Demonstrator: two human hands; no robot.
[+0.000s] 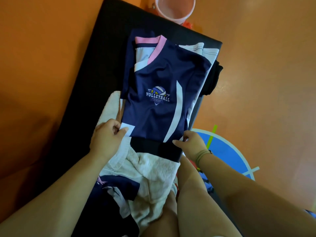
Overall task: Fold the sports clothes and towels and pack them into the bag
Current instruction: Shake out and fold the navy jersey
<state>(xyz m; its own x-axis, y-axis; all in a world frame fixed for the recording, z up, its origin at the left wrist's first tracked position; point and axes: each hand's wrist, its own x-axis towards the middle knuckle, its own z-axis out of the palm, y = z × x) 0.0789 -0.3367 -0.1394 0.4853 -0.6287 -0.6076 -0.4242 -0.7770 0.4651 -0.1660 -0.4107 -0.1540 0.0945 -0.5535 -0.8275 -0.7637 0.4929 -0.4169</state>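
A navy volleyball jersey (159,86) with a pink collar and white stripes lies flat on a black mat (95,77), its sleeves tucked in. My left hand (107,137) pinches its near left hem corner. My right hand (191,142) pinches the near right hem corner. A white towel (153,177) lies crumpled under the hem and over my lap. Another navy garment (112,190) sits bunched at the near left. No bag is clearly visible.
White cloth (203,50) and a dark garment (213,77) lie beyond the jersey at the mat's right edge. A pink bucket (174,9) stands on the orange floor at the top. A blue round object (227,151) lies to my right.
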